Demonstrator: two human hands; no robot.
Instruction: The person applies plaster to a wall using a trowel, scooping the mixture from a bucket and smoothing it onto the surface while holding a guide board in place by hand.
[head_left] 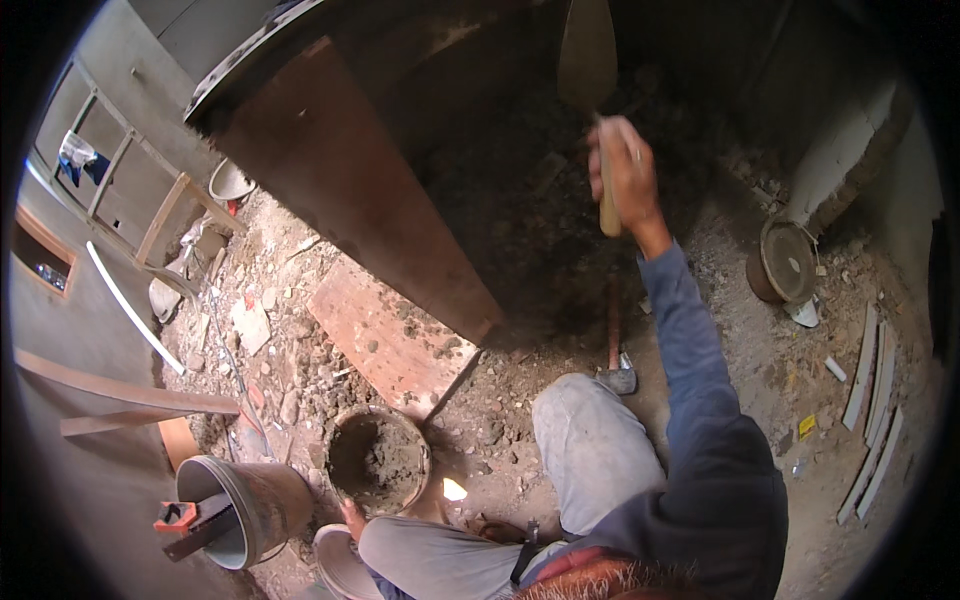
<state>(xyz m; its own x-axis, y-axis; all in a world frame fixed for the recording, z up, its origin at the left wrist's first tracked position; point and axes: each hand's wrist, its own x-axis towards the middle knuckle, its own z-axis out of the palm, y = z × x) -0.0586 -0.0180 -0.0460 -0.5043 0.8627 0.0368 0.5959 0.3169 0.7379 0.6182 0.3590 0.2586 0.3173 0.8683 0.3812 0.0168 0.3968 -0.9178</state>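
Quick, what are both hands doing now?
Right hand: closed, holding a trowel.
Left hand: by the mortar bucket, mostly hidden; can't tell.

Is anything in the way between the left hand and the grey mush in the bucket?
Yes, the bucket itself: the left hand is at its near rim, with the grey mush inside. Nothing visible covers the open top.
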